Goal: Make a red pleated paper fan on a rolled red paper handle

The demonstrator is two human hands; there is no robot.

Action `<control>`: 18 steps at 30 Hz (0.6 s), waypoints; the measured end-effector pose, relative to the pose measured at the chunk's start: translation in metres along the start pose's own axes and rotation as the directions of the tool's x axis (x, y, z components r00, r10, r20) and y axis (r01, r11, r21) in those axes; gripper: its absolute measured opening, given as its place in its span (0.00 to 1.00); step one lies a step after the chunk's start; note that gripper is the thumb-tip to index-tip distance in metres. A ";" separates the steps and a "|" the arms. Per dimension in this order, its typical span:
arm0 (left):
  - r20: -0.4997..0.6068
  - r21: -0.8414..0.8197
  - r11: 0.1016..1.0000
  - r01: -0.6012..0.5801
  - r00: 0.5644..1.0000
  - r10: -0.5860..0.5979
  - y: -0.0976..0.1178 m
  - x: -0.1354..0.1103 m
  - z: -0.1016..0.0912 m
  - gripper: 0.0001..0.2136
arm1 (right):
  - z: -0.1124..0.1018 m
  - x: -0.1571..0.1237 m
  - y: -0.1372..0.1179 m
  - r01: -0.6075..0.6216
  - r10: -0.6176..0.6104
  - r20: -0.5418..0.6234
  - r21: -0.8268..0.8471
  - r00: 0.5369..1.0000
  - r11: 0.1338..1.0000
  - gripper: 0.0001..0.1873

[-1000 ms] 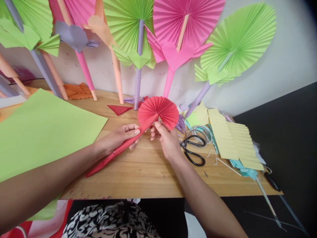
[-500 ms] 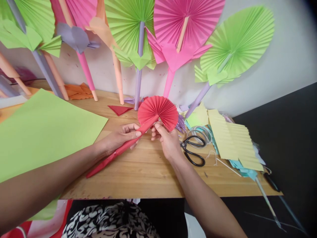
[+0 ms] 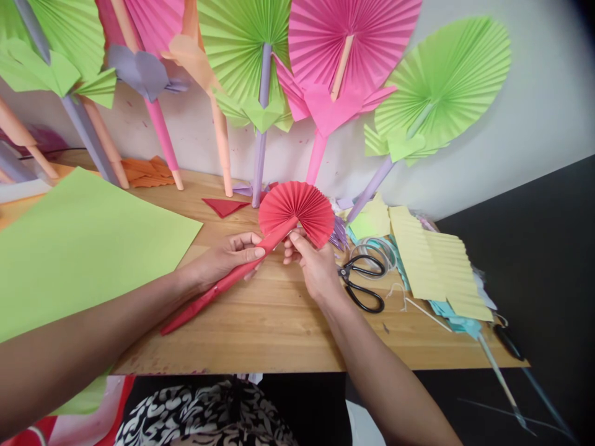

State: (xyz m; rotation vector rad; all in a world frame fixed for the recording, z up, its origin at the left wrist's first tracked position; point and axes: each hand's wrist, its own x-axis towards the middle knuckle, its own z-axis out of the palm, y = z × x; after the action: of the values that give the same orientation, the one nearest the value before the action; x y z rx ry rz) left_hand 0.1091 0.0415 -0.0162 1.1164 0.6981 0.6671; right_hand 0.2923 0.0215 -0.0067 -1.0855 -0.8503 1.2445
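Note:
A red pleated paper fan [image 3: 297, 207] on a long red rolled-paper stick [image 3: 218, 288] is held over the wooden table [image 3: 279, 322]. My left hand [image 3: 223, 259] is closed round the stick just below the fan. My right hand [image 3: 313, 263] pinches the fan's lower edge where it meets the stick, thumb on top. The stick's far end points down and left toward the table's front edge.
A large green sheet [image 3: 79, 248] lies on the left. Black scissors [image 3: 360, 282] lie right of my right hand, beside tape rolls and yellow pleated paper [image 3: 432, 260]. A red paper triangle [image 3: 225, 205] lies behind. Several finished fans on sticks lean against the wall [image 3: 534, 111].
Almost nothing: both hands keep their hold, and the fan has shifted very slightly.

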 end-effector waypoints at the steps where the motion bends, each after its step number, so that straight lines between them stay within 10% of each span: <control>1: 0.001 -0.002 1.000 0.000 1.000 0.000 0.000 0.000 0.000 0.12 | 0.000 0.000 0.000 0.000 0.000 -0.002 0.003 1.000 1.000 0.10; 18: 0.019 0.005 1.000 0.018 1.000 -0.018 -0.001 -0.002 0.001 0.11 | -0.001 0.000 -0.001 -0.007 0.007 0.014 0.000 1.000 1.000 0.08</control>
State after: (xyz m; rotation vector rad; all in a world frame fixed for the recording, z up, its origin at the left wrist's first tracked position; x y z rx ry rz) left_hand 0.1090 0.0395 -0.0167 1.1185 0.6924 0.6391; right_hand 0.2934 0.0218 -0.0061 -1.0811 -0.8576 1.2594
